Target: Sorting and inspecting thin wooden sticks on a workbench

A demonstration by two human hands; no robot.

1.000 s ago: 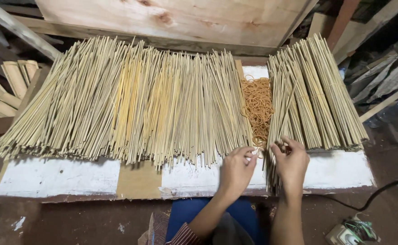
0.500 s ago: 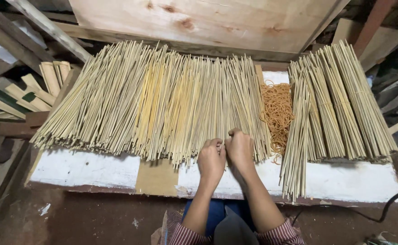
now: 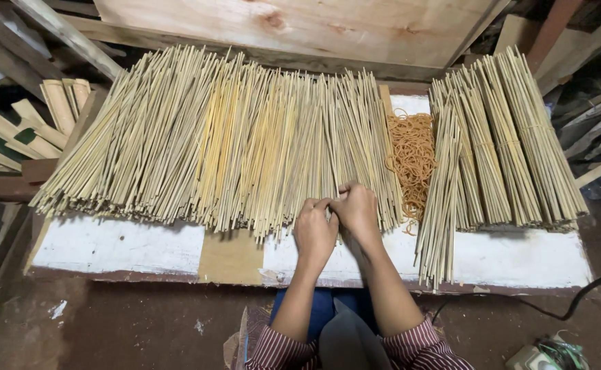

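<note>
Two hands, left hand (image 3: pixel 314 229) and right hand (image 3: pixel 357 209), touching, pinching near ends of loose bamboo sticks (image 3: pixel 245 137); long axes fanned away across bench (image 3: pixel 115 243)

Pale bamboo sticks (image 3: pixel 232 137), thin, loose, fanned flat across the white board, near ends apparently under both hands

No packages, labels, signs or screens anywhere in view.
</note>
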